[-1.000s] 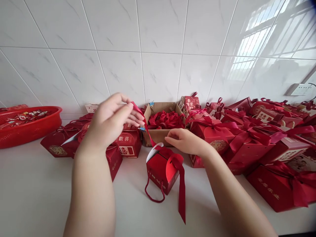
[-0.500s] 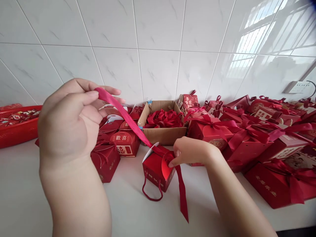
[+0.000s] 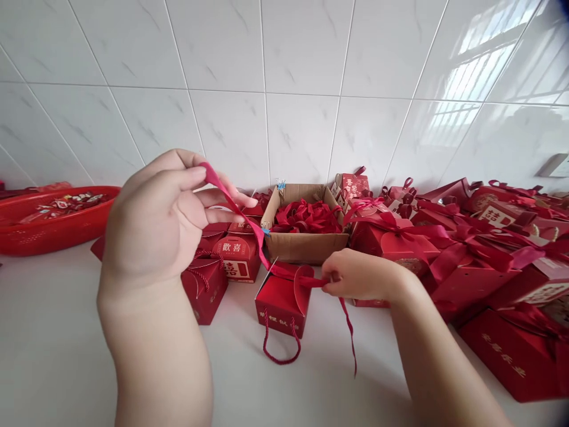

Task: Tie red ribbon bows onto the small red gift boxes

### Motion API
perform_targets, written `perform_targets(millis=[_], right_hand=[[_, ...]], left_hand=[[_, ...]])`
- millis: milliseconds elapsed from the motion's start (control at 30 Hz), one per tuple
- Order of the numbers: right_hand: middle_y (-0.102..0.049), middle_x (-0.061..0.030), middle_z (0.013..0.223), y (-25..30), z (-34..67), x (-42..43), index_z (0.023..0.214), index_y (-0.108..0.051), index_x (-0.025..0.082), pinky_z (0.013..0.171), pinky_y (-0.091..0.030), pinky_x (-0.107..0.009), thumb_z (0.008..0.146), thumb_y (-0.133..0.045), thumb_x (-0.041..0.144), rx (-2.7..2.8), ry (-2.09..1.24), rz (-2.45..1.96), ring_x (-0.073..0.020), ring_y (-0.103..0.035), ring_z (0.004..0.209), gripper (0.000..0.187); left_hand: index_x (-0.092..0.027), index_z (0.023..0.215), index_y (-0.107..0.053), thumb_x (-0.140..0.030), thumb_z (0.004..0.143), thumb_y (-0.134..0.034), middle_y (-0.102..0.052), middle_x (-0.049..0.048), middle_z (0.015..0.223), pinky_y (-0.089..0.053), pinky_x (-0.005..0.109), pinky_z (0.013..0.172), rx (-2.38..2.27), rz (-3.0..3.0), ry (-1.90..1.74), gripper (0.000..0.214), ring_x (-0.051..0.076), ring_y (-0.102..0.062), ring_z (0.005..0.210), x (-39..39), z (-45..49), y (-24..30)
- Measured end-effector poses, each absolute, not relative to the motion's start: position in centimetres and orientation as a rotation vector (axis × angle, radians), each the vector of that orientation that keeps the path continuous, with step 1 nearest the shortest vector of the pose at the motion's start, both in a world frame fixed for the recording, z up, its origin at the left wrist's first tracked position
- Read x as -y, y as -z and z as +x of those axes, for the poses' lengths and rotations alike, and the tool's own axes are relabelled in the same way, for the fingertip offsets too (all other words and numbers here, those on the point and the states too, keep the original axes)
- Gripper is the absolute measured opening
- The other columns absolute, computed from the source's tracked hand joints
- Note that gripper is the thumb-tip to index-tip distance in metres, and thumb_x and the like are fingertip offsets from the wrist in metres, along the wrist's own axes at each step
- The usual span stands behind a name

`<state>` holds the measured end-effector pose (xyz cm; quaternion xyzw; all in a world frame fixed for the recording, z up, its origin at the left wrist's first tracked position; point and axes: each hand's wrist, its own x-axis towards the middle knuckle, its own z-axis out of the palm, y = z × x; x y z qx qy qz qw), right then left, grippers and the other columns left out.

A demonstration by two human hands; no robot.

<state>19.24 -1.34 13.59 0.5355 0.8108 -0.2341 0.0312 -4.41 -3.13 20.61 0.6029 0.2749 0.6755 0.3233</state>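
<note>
The half-open left hand (image 3: pixel 162 210) and curled right hand (image 3: pixel 358 273) pinch a flat red satin ribbon (image 3: pixel 259 236), threaded but untied through the small red cardboard box (image 3: pixel 281 298), away from the white table's (image 3: pixel 242 382) back edge.

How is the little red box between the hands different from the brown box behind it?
The red box has a rope handle; the brown box has blue clips. The red box's top is folded over; the brown box is open, with ribbons inside. Both stand on the white counter.
</note>
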Motion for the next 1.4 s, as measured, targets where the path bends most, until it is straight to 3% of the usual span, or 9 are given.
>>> perform_targets(millis=[100,367,567,833,1100,1267,1400], right_hand=[[-0.054,-0.0010,0.059,-14.4,20.0,2.4,0.063,-0.055,0.018,0.044,-0.029,-0.025,0.080,-0.053,0.036,-2.620,0.737,1.664,-0.0111,-0.045,0.049,0.025],[-0.048,-0.0008,0.071,-15.7,19.7,2.9,0.059,-0.052,0.017,0.051,-0.036,-0.023,0.081,-0.054,0.053,-3.037,0.977,1.959,-0.0104,-0.044,0.061,0.042],[-0.052,0.0005,0.064,-15.8,19.4,3.0,0.065,-0.057,0.018,0.048,-0.030,-0.024,0.080,-0.056,0.057,-2.953,1.462,2.012,-0.0090,-0.041,0.054,0.042],[-0.065,-0.0036,0.072,-15.9,19.3,3.0,0.069,-0.058,0.017,0.055,-0.040,-0.024,0.081,-0.061,0.047,-3.062,2.022,1.861,-0.0093,-0.049,0.055,0.033],[-0.069,-0.0031,0.084,-15.7,19.7,2.5,0.067,-0.051,0.019,0.050,-0.041,-0.024,0.079,-0.063,0.045,-3.050,2.302,1.783,-0.0082,-0.046,0.051,0.031],[-0.066,-0.0023,0.075,-15.9,20.0,2.5,0.066,-0.060,0.019,0.052,-0.042,-0.026,0.081,-0.060,0.046,-3.132,2.247,1.790,-0.0088,-0.046,0.049,0.031],[-0.058,0.0005,0.063,-16.0,20.3,2.8,0.067,-0.066,0.021,0.056,-0.044,-0.025,0.082,-0.062,0.038,-3.108,2.400,1.689,-0.0107,-0.052,0.057,0.023]], left_hand=[[-0.014,0.069,-0.054,-0.007,0.078,-0.043,-0.061,0.0035,0.066,-0.055,0.032,0.047,-0.745,1.554,-1.751,0.016,0.021,-0.066,0.061,3.2,-4.4,-20.7],[-0.014,0.071,-0.053,-0.009,0.078,-0.049,-0.061,0.0032,0.067,-0.055,0.032,0.051,-0.835,1.559,-1.624,0.010,0.019,-0.065,0.061,2.7,-4.1,-20.3],[-0.013,0.072,-0.055,-0.008,0.080,-0.047,-0.062,0.0055,0.069,-0.053,0.029,0.051,-0.778,1.614,-1.642,0.013,0.022,-0.067,0.067,3.0,-3.5,-20.3],[-0.015,0.072,-0.056,-0.012,0.084,-0.047,-0.066,0.0056,0.074,-0.055,0.031,0.055,-0.748,1.711,-1.448,0.015,0.018,-0.066,0.064,2.8,-2.4,-19.9],[-0.016,0.075,-0.055,-0.011,0.084,-0.047,-0.065,0.0049,0.075,-0.057,0.031,0.060,-0.738,1.699,-1.348,0.014,0.017,-0.066,0.069,2.5,-1.6,-19.5],[-0.014,0.076,-0.056,-0.012,0.086,-0.047,-0.065,0.0050,0.076,-0.057,0.031,0.059,-0.663,1.718,-1.417,0.013,0.017,-0.066,0.067,2.4,-1.6,-19.5],[-0.014,0.077,-0.057,-0.013,0.085,-0.049,-0.064,0.0048,0.076,-0.057,0.032,0.060,-0.692,1.712,-1.422,0.012,0.017,-0.065,0.069,2.4,-1.6,-19.5]])
